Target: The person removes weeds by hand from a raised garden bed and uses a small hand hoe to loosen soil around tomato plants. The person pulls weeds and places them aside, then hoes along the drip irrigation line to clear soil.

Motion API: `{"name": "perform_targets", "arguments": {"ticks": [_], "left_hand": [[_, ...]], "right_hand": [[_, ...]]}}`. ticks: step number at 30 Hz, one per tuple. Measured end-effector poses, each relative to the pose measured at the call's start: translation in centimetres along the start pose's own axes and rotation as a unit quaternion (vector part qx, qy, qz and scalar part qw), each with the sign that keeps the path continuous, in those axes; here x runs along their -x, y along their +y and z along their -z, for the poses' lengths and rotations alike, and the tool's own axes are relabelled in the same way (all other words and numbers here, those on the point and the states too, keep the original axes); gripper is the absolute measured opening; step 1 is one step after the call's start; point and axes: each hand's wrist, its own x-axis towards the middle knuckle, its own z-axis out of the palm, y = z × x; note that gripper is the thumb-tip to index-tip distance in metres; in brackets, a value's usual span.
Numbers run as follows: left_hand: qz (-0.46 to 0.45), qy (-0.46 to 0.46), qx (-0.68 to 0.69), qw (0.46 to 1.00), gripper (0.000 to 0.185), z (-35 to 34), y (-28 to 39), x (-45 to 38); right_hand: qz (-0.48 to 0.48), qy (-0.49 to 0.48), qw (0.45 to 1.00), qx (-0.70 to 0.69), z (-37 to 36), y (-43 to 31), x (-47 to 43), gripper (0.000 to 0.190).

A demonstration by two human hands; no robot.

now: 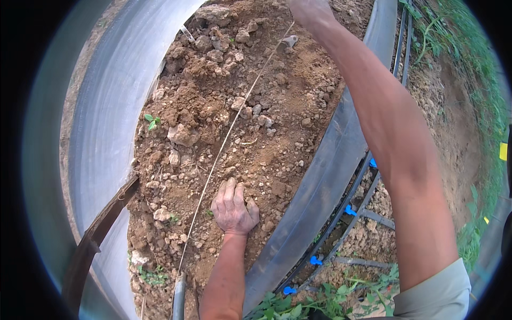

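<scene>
My left hand [235, 208] rests palm down on the loose brown soil [276, 156], fingers extended and nothing visibly held. Just left of it, a pale string [224, 146] runs taut over the clods. The string's lower end meets the top of a grey metal pipe [179, 290]; its upper end reaches my right hand [311, 11]. That hand is stretched far forward and cut off by the top edge, so its fingers are hidden and I cannot tell if it grips the string. A small grey bracket-like piece [291, 40] lies in the soil below it.
Whitish plastic sheeting [108, 100] curves along the left, with a dark, rough wooden stake [106, 220] before it. To the right lie a wide dark flat hose [316, 180], thin black pipes and blue valves [350, 210]. Leafy plants [296, 308] grow at bottom right; a seedling [152, 121] stands left.
</scene>
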Motion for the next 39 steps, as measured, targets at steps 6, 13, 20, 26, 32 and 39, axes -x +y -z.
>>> {"name": "perform_targets", "arguments": {"ticks": [6, 13, 20, 26, 32, 39], "left_hand": [[0.016, -0.01, -0.02, 1.0, 0.055, 0.5, -0.4, 0.7], [0.006, -0.007, 0.008, 1.0, 0.05, 0.2, -0.1, 0.1], [0.018, -0.007, -0.009, 1.0, 0.054, 0.3, -0.8, 0.8], [0.009, -0.001, -0.002, 1.0, 0.053, 0.4, -0.3, 0.0], [-0.003, 0.008, -0.002, 1.0, 0.051, -0.2, 0.1, -0.2], [0.011, -0.013, -0.015, 1.0, 0.05, 0.8, -0.3, 0.4]], "right_hand": [[-0.055, -0.047, 0.943, 0.326, -3.8, 6.6, 14.7, 0.11], [0.207, -0.001, 0.923, 0.324, -7.9, 8.0, 15.3, 0.061], [-0.181, -0.135, 0.894, -0.388, -2.4, 1.8, 6.6, 0.038], [0.014, -0.009, 0.984, 0.178, 2.8, 7.7, -5.2, 0.069], [0.084, 0.042, 0.927, 0.363, -2.3, 11.9, -3.6, 0.08], [0.198, -0.177, 0.915, 0.305, -3.7, 8.0, 10.8, 0.056]]}}
